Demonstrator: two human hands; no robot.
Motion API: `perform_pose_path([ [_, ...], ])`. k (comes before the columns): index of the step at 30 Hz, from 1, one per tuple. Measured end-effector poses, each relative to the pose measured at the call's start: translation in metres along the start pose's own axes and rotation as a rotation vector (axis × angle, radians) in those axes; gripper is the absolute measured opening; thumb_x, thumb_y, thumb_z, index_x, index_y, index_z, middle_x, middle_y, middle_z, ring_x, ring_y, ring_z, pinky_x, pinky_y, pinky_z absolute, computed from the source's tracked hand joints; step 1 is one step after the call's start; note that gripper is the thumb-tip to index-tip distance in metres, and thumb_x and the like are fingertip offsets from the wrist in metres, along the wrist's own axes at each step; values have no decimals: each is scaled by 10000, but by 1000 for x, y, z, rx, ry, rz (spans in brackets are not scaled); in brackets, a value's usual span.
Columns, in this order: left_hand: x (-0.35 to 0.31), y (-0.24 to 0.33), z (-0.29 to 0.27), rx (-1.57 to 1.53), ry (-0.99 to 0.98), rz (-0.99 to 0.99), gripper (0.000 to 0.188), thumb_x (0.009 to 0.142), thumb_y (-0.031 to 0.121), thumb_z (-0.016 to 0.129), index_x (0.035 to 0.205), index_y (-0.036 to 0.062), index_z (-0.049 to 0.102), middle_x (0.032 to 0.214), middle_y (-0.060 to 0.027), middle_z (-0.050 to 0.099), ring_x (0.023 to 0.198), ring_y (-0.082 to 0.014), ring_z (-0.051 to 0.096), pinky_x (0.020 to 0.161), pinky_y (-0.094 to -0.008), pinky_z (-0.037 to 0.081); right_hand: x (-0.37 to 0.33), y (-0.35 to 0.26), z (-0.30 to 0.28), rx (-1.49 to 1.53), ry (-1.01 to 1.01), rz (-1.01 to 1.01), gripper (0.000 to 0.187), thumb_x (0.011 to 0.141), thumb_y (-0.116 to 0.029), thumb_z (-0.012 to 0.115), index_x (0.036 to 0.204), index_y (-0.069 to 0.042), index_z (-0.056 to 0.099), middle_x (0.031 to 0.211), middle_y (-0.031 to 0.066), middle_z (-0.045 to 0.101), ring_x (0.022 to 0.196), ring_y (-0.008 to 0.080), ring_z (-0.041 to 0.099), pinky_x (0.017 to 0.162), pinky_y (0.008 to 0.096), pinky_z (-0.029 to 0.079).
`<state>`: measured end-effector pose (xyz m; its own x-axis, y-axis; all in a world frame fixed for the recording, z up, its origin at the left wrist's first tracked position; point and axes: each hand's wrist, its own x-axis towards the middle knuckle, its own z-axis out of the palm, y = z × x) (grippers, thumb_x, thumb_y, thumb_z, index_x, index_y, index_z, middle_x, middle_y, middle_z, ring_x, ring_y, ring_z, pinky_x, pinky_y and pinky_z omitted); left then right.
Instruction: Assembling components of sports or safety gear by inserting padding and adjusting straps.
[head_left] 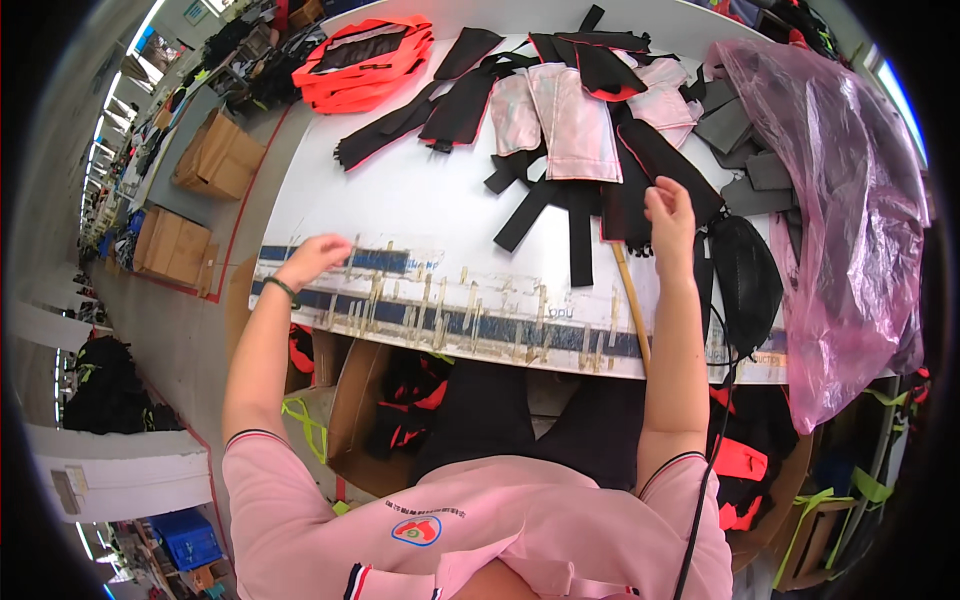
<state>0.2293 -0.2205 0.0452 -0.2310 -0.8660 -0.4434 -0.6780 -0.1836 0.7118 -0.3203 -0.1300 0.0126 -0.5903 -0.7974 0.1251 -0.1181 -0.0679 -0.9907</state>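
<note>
My left hand (316, 259) hovers over the near left part of the white table (400, 205), its fingers loosely bent and nothing visible in them. My right hand (672, 208) is raised over the right side, beside a black fabric strip with red edging (665, 165). Its fingers are half curled with a gap between them, and I see nothing held. Ahead of my hands lies a loose pile of black straps (530, 215) and black pieces with red edges. Among them is a pale, shiny pinkish panel (578, 125).
Folded orange pieces with black mesh (365, 60) are stacked at the back left. A pink plastic bag (840, 220) and grey pieces (725, 125) cover the right side. Near my right forearm are a black mesh pouch (745, 285), a dark cord and a thin wooden stick (630, 300).
</note>
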Motion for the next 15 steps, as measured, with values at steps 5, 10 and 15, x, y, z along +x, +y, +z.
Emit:
perform_pose_path([
  [5, 156, 112, 22, 118, 141, 391, 291, 875, 224, 643, 1075, 14, 623, 924, -22, 643, 853, -94, 572, 767, -251, 460, 109, 12, -1, -169, 220, -55, 467, 851, -287, 660, 1212, -19, 533, 1187, 174, 557, 1118, 254, 520, 966, 346, 393],
  [10, 304, 174, 27, 335, 395, 550, 463, 820, 343, 683, 1122, 0, 604, 1038, -156, 652, 998, -242, 604, 892, -342, 448, 220, 26, 21, -329, 279, -190, 591, 819, -420, 659, 1244, -31, 525, 1262, 171, 516, 1187, 280, 473, 1002, 364, 358],
  [15, 409, 185, 24, 390, 502, 389, 796, 743, 604, 640, 1299, 53, 494, 1321, -214, 479, 1239, -327, 449, 1032, -401, 347, 337, 39, 61, -590, 210, -462, 772, 738, -589, 644, 1265, -40, 511, 1266, 231, 508, 1226, 352, 442, 1038, 424, 326],
])
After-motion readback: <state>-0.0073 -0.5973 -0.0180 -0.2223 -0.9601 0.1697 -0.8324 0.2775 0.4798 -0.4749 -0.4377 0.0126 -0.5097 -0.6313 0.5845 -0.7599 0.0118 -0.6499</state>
